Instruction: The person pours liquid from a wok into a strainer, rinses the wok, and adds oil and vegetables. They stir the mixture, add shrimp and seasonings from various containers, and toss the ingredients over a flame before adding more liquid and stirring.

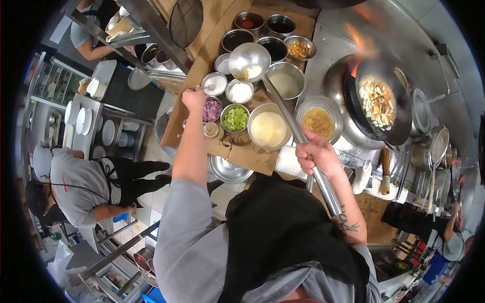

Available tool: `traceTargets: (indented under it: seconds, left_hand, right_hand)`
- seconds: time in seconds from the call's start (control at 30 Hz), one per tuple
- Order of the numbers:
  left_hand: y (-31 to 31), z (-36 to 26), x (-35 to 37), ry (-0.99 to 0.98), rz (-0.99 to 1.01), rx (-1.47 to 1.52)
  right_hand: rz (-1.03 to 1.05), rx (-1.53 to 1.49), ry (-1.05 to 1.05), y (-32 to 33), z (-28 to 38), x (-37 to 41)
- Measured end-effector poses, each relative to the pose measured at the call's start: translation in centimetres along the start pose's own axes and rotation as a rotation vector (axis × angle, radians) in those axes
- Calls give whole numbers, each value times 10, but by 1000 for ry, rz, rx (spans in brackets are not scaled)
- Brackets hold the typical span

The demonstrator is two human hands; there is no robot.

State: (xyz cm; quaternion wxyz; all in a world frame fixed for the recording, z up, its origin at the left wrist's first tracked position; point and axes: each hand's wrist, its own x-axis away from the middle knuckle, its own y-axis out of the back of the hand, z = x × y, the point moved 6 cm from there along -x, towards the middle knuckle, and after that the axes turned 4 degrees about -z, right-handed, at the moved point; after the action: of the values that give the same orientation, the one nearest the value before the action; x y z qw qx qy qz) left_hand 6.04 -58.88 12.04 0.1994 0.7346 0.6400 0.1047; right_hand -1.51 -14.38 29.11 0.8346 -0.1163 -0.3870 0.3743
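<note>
My right hand point(319, 155) is wrapped round the long metal handle of a ladle point(247, 61). The ladle's bowl hangs over the seasoning containers, with a little white and yellowish matter inside. My left hand point(193, 99) is closed on what looks like a thin spoon point(208, 87), whose end reaches into a metal bowl of white powder point(216, 83). A second bowl of white powder point(239, 92) stands beside it. Close by are chopped purple onion point(212, 110), chopped green vegetable point(235, 118) and a pot of pale yellow liquid point(268, 129).
A wok point(401, 118) with sliced food point(376, 102) sits at the right, flames point(357, 38) rising behind it. A perforated strainer point(302, 108) holds golden bits. Dark sauces point(237, 39) stand at the back. Co-workers point(81, 184) stand at the left; another person point(454, 237) is far right.
</note>
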Motion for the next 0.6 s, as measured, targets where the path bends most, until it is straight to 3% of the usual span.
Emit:
traceTargets:
  seconds: [0.27, 0.47, 0.6]
  left_hand:
    - [-20, 36, 24, 730, 5, 545]
    - [-10, 32, 34, 851, -101, 641]
    - [3, 9, 38, 693, -75, 674]
  right_hand:
    - [-6, -28, -3, -1, -3, -1]
    - [-33, -51, -16, 1, -5, 0]
    - [-30, -40, -16, 0, -4, -2]
